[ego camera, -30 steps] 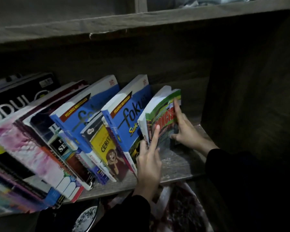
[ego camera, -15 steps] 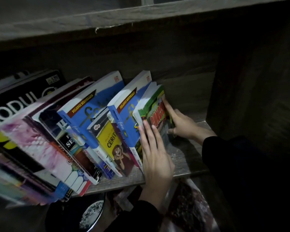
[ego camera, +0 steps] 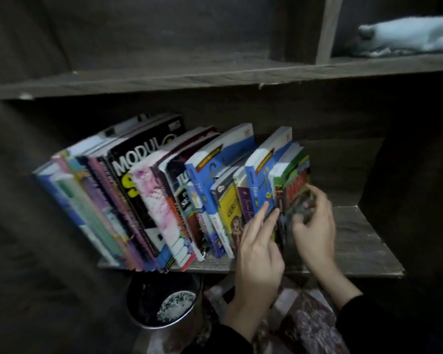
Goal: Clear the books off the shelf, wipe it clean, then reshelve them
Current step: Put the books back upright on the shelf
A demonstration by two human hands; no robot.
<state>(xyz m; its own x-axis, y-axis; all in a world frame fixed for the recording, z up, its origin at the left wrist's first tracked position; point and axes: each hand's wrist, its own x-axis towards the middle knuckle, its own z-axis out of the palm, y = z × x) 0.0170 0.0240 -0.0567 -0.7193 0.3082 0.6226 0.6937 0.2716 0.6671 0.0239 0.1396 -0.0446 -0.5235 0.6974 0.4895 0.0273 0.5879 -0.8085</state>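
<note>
A row of several books (ego camera: 149, 200) leans on a dark wooden shelf (ego camera: 356, 241). The rightmost one is a green-covered book (ego camera: 292, 175), pressed against a blue "fokus" book (ego camera: 261, 169). My left hand (ego camera: 258, 251) rests with spread fingers against the front edges of the blue and green books. My right hand (ego camera: 315, 226) curls around the green book's right cover, thumb in front. The lower part of the green book is hidden by both hands.
The shelf's right part is bare wood up to a dark side wall (ego camera: 407, 187). A light blue cloth (ego camera: 407, 37) lies on the upper shelf (ego camera: 215, 77). Below the shelf stand a dark round bin (ego camera: 164, 302) and patterned fabric (ego camera: 310, 325).
The green book has been pushed left, upright against the blue book. My right hand moved from flat on the cover to gripping it. The view has pulled back and tilted up.
</note>
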